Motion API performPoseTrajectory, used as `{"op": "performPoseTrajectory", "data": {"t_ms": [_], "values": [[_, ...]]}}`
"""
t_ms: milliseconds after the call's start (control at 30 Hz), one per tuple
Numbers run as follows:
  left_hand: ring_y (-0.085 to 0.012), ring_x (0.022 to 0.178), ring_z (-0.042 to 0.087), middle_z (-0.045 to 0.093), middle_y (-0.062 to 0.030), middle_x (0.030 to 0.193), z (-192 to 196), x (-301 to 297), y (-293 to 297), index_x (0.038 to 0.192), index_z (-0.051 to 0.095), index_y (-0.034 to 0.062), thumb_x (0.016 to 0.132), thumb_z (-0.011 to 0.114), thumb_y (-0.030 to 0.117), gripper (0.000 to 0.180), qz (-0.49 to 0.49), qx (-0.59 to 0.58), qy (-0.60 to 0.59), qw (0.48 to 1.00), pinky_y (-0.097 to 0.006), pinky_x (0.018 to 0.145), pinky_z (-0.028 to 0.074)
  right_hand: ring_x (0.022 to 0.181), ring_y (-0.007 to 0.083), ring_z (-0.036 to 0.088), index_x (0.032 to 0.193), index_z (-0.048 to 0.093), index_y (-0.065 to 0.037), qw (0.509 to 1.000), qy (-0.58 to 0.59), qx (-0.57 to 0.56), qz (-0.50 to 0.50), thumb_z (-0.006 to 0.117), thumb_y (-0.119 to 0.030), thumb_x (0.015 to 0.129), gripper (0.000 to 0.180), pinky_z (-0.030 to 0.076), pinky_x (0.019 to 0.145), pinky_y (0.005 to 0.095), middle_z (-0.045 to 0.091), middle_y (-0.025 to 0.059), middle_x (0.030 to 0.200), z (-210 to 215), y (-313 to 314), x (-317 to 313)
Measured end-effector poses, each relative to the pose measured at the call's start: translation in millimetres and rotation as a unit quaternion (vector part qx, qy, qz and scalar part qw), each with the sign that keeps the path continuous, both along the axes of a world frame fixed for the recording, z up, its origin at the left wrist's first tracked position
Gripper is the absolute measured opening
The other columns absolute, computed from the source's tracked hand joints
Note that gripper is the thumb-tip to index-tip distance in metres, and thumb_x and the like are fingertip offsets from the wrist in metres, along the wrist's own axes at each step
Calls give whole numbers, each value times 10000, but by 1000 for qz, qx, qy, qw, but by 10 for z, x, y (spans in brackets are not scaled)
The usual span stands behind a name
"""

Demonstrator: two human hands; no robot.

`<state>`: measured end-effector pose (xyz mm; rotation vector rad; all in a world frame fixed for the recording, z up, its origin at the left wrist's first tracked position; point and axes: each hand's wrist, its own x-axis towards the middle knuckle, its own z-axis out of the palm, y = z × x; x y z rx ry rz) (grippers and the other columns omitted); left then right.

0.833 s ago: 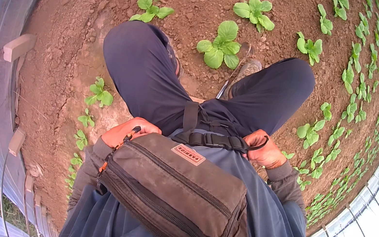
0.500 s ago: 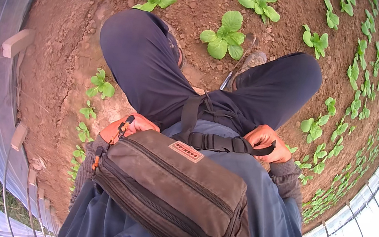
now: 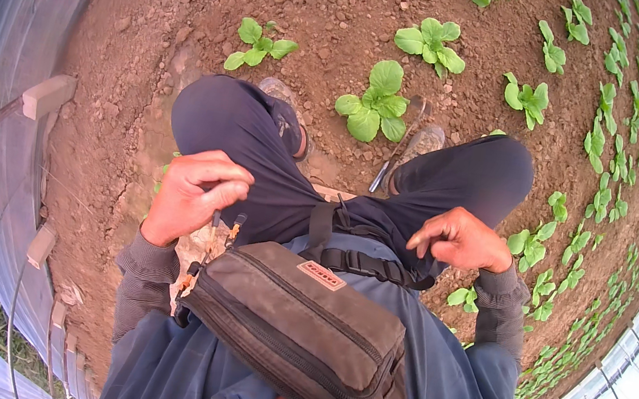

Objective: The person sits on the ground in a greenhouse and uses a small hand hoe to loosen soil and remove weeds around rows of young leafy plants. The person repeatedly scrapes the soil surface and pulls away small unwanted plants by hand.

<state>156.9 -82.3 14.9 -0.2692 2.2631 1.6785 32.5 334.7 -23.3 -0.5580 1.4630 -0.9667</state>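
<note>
My left hand (image 3: 198, 191) is raised beside the left thigh, fingers curled in toward the thumb, with nothing visible in them. My right hand (image 3: 458, 238) hangs over the right thigh, its fingers loosely bent, a little apart and empty. Between my forearms a brown-grey waist bag (image 3: 302, 317) rests against my body, with orange-tipped zipper pulls at its left end. Its black strap with a buckle (image 3: 363, 264) runs across my waist, touched by neither hand. A slim hand tool with a metal shaft (image 3: 378, 177) lies by my right shoe (image 3: 425, 143).
A leafy green seedling (image 3: 375, 102) grows between my feet. Rows of seedlings (image 3: 599, 150) stretch along the right side in brown soil (image 3: 125, 88). At the left, clear plastic sheeting (image 3: 29, 16) and a wooden block (image 3: 48, 97) on a bent rod edge the bed.
My right hand has let go of the black strap and lifted off it. The left hand has come up from beside the bag. The view has shifted, showing more soil ahead.
</note>
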Motion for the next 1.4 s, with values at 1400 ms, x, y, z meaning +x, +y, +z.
{"op": "performPoseTrajectory", "data": {"t_ms": [1400], "values": [[-289,1265,565,676,-41,1217,-435,-36,53,975,752,139,735,786,128,242,66,-481,348,802,-445,1065,403,763,204,704,1308,676,-76,938,66,340,-25,599,-168,858,466,569,730,357,730,111,897,-2178,-721,-150]]}}
